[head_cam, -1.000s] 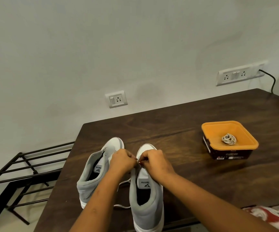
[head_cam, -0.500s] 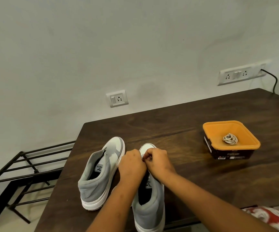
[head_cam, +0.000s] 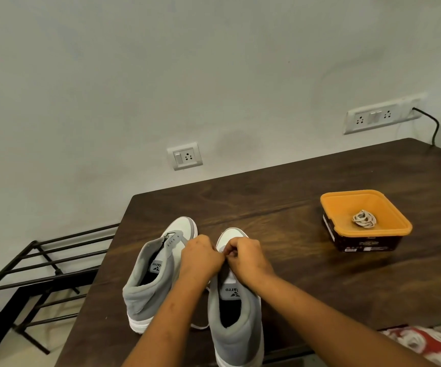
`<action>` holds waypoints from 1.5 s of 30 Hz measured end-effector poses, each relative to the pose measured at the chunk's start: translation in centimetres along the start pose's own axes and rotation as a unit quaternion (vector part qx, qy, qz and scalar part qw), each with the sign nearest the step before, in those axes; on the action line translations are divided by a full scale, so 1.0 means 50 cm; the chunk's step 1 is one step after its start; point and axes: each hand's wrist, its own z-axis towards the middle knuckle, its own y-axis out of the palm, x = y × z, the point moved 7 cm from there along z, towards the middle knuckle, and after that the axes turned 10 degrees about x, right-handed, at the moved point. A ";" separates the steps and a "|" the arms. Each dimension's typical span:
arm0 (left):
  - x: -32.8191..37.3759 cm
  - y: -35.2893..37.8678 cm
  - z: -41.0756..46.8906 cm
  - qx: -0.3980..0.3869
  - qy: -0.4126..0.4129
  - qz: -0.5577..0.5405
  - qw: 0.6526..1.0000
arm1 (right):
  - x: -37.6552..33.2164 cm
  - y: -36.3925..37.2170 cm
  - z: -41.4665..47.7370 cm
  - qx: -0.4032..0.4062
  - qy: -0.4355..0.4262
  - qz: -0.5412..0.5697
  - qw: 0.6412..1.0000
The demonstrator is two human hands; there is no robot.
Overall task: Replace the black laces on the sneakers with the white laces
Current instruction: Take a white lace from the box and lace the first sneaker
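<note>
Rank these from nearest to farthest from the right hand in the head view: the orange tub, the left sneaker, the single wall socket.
1. Left sneaker: just left of the right hand, beyond the left hand.
2. Single wall socket: on the wall, up and left.
3. Orange tub: far right on the table.

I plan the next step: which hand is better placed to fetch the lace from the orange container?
Right hand, probably: the orange container with the lace sits on its side; the left hand would cross over.
</note>
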 end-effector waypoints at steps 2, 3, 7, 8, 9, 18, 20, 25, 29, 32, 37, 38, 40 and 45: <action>-0.006 0.001 0.000 -0.010 -0.015 -0.029 0.999 | 0.002 -0.001 0.002 0.003 0.006 0.009 1.000; -0.008 0.001 0.000 -0.014 -0.019 -0.042 0.999 | 0.003 -0.003 0.003 0.008 0.006 0.014 1.000; -0.017 0.002 0.001 -0.032 -0.041 -0.081 0.995 | 0.003 -0.007 0.002 0.034 -0.013 0.037 0.999; -0.020 0.003 0.002 -0.036 -0.047 -0.093 0.994 | 0.005 -0.007 0.002 0.034 -0.013 0.045 0.998; -0.022 0.003 0.003 -0.040 -0.052 -0.102 0.993 | 0.005 -0.007 0.004 0.032 -0.014 0.052 0.998; -0.028 0.007 0.005 -0.059 -0.063 -0.138 0.987 | 0.007 -0.001 0.004 0.037 -0.016 0.034 0.999; -0.032 0.009 0.004 -0.068 -0.071 -0.161 0.982 | 0.006 0.001 0.006 0.033 -0.018 0.013 0.999; -0.030 0.005 0.000 -0.070 -0.080 -0.158 0.982 | 0.014 0.005 0.012 0.005 0.023 0.070 0.997; -0.034 0.003 -0.011 -0.128 -0.121 -0.215 0.961 | 0.025 0.008 0.009 0.025 0.029 0.094 0.995; -0.022 -0.006 -0.033 -0.171 -0.147 -0.292 0.929 | 0.023 0.009 0.010 0.009 0.031 0.097 0.995; -0.015 -0.011 -0.045 -0.163 -0.149 -0.330 0.918 | 0.021 0.008 0.009 -0.027 0.027 0.098 0.994; -0.015 -0.008 -0.046 -0.164 -0.148 -0.333 0.917 | 0.022 0.008 0.008 -0.027 0.025 0.090 0.995; -0.017 -0.003 -0.046 -0.168 -0.145 -0.336 0.915 | 0.023 0.010 0.007 -0.030 0.020 0.084 0.996; -0.044 0.024 -0.024 -0.135 -0.136 -0.278 0.941 | 0.022 0.014 0.012 -0.042 0.008 0.080 0.996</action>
